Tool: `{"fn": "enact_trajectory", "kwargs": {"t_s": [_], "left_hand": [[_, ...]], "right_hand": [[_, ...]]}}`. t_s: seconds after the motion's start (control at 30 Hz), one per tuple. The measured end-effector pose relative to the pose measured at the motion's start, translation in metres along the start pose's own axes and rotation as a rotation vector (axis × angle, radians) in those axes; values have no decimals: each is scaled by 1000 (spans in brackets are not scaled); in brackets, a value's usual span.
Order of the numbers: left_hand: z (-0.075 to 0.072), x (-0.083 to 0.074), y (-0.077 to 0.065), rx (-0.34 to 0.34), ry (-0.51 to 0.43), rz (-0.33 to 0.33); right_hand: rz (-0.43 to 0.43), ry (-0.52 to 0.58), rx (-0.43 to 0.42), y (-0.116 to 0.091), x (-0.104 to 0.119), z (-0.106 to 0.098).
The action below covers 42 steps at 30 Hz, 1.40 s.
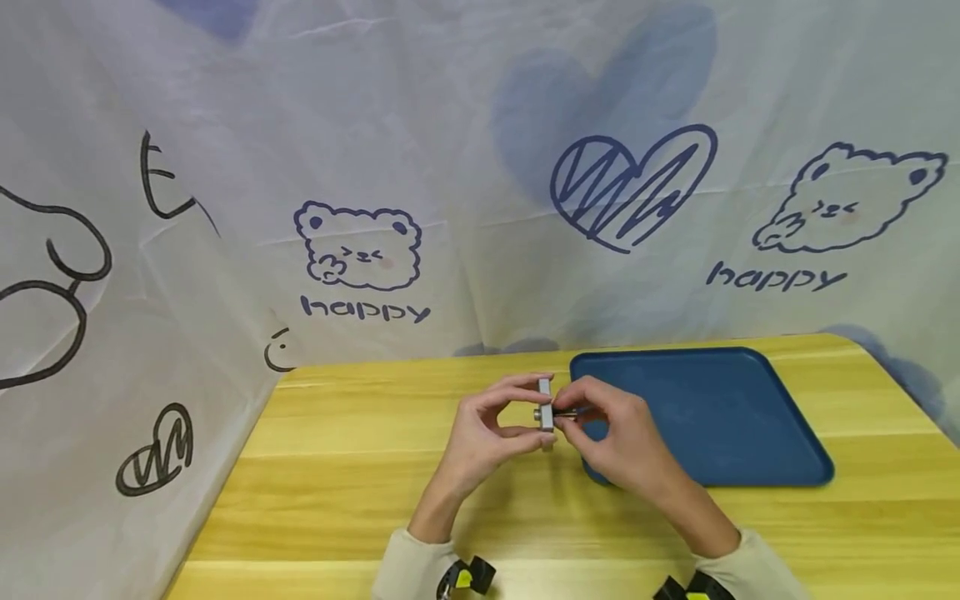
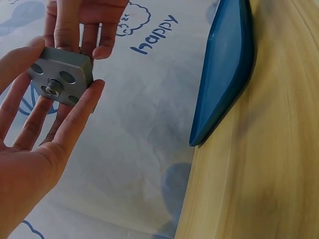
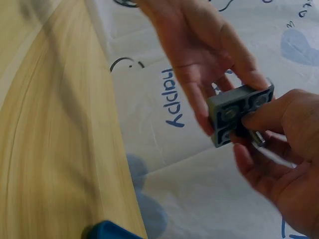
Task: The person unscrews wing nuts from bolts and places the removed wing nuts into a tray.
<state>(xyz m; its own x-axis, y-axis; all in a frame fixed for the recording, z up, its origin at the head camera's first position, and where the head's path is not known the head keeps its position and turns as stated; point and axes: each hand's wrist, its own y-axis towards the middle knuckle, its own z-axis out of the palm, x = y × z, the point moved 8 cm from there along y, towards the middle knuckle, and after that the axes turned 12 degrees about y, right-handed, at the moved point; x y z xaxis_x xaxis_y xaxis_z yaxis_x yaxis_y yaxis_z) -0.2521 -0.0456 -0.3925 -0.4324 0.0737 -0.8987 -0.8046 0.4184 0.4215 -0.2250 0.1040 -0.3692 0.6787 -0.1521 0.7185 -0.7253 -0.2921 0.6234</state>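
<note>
Block (image 2: 54, 72) above bench (image 1: 337, 467), just off the left edge of tray (image 1: 712, 417); left hand (image 1: 478, 433) grips its sides, likely leaving both faces reachable, while right hand (image 1: 624, 433) apparently pinches the threaded screw (image 3: 257, 138).

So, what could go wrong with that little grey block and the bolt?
The grey block might slip and drop onto the table, because the left hand holds it up by its edges.

The bolt could slide, since its head sticks out from the block's face.

The right hand works very close, so a nudge might tilt things.
</note>
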Motion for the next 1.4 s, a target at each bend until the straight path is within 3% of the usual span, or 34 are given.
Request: {"fn": "enact_trajectory", "kwargs": {"t_s": [0.17, 0.27, 0.33, 0.5, 0.63, 0.8, 0.93, 1.0, 1.1, 1.4], "left_hand": [[-3, 1, -2, -10, -14, -33], [-3, 1, -2, -9, -20, -44], [-3, 1, -2, -7, -26, -44], [-3, -1, 0, -10, -35, -33], [-2, -1, 0, -8, -49, -13], [1, -1, 0, -4, -54, -3], [2, -1, 0, 4, -34, -9], [3, -1, 0, 8, -25, -14], [5, 0, -1, 13, -22, -26], [9, 3, -1, 29, 4, -25]], "right_hand": [[-261, -158, 24, -2, 17, 7], [-311, -196, 24, -4, 19, 8], [-294, -197, 26, -3, 18, 8], [-161, -125, 57, 0, 11, 4], [-2, 65, 60, 0, 1, -6], [275, 331, 28, -3, -21, -14], [541, 437, 7, -8, -39, -12], [622, 471, 11, -11, -44, -10], [662, 489, 35, -13, -46, -7], [657, 490, 62, -14, -45, -4]]}}
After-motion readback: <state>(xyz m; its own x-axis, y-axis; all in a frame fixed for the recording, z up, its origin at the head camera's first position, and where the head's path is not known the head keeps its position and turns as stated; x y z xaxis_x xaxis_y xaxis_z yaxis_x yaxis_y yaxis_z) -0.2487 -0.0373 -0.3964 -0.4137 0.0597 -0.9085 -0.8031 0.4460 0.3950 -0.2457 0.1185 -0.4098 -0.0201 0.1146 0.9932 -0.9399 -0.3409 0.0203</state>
